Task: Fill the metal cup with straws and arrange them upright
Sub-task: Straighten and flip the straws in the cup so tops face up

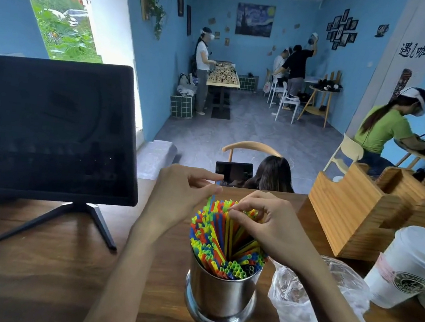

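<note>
A shiny metal cup (220, 296) stands on the wooden counter near its front edge, packed with many colourful straws (214, 234) that fan upward and lean toward the far side. My right hand (269, 229) is at the straw tops on the right, thumb and forefinger pinching the tips of a few yellow and orange straws. My left hand (184, 197) hovers just left of the bundle; its thumb and forefinger pinch the top of a single blue straw.
A dark monitor (52, 128) on a stand sits at the left. An empty clear plastic bag (306, 307) lies right of the cup. A white paper coffee cup (410, 265) and a wooden organiser box (366, 211) stand at the right. Several people work in the room beyond.
</note>
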Action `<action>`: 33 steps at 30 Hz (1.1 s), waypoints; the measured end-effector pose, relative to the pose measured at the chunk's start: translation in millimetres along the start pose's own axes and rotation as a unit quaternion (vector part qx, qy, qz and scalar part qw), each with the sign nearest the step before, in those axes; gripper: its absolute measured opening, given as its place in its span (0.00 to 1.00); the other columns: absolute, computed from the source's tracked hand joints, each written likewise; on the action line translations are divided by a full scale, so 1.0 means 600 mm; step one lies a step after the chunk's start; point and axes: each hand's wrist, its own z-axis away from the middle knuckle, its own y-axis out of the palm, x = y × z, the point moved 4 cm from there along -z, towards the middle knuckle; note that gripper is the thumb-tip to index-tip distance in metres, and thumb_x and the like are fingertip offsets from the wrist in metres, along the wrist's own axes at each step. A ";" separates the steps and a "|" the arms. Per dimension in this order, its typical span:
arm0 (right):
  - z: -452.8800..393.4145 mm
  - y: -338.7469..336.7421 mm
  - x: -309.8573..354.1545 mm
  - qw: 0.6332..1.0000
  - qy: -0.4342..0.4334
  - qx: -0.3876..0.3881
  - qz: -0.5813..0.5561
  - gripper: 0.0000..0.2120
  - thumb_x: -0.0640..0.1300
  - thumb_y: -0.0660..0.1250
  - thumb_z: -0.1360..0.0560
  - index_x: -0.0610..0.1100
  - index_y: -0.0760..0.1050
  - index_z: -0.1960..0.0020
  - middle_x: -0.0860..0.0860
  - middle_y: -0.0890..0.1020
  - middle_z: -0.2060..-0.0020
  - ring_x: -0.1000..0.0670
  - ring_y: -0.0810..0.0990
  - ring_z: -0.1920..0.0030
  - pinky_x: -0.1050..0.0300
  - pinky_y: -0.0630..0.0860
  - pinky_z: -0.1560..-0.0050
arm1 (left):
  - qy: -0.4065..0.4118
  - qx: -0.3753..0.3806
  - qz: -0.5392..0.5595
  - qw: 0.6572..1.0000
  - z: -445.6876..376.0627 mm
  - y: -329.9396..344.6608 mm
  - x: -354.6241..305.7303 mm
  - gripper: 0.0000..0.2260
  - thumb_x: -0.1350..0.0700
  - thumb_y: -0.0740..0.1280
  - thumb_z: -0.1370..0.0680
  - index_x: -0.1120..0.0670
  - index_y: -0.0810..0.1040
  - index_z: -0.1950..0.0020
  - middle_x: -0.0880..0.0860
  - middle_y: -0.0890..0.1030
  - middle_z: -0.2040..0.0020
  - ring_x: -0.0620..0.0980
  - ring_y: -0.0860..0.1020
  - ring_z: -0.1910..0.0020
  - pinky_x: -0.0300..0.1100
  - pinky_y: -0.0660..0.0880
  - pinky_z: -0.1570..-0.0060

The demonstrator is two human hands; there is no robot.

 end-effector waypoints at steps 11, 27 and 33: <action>-0.003 0.003 0.011 0.999 0.010 0.003 0.032 0.05 0.54 0.70 0.22 0.56 0.85 0.50 0.64 0.82 0.54 0.62 0.77 0.47 0.64 0.75 0.50 | 0.161 -0.299 0.180 0.923 0.024 -0.079 -0.093 0.10 0.60 0.77 0.25 0.47 0.85 0.48 0.46 0.87 0.57 0.47 0.86 0.57 0.39 0.80 0.55; -0.024 -0.005 0.066 0.893 0.152 -0.025 -0.423 0.17 0.50 0.65 0.22 0.38 0.81 0.44 0.45 0.88 0.53 0.47 0.87 0.57 0.63 0.81 0.62 | 0.007 -0.340 0.394 0.854 0.085 -0.038 -0.045 0.07 0.59 0.75 0.31 0.54 0.81 0.55 0.51 0.87 0.62 0.48 0.86 0.61 0.40 0.82 0.58; -0.041 -0.003 0.070 0.766 0.222 -0.057 -0.601 0.11 0.39 0.66 0.21 0.36 0.80 0.42 0.40 0.87 0.49 0.45 0.88 0.56 0.59 0.85 0.58 | -0.024 -0.230 0.396 0.889 0.091 -0.017 -0.017 0.04 0.60 0.75 0.33 0.51 0.84 0.61 0.55 0.87 0.59 0.50 0.86 0.59 0.39 0.82 0.58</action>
